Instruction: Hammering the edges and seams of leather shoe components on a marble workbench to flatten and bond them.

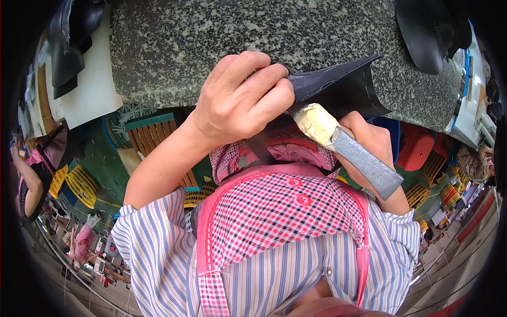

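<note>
My left hand (245, 98) is closed on a folded black leather-like piece (338, 79), pinching its left end at the near edge of the speckled stone slab (211, 31). The piece's free side spreads to the right and curls up to a pointed corner. My right hand (369, 134) is closed round a hammer, just below that piece. The hammer (368, 165) has a long grey metal head, with a yellowish, rough, wrapped-looking part toward my left hand. Its handle and most of my right fingers are hidden behind the head.
More black pieces (430, 37) lie at the slab's far right, and others (66, 53) at the far left over a white sheet (90, 95). Below are a slatted wooden stool (151, 138), a red plastic container (414, 147) and a yellow basket (82, 186). Another person's arm (30, 177) shows at left.
</note>
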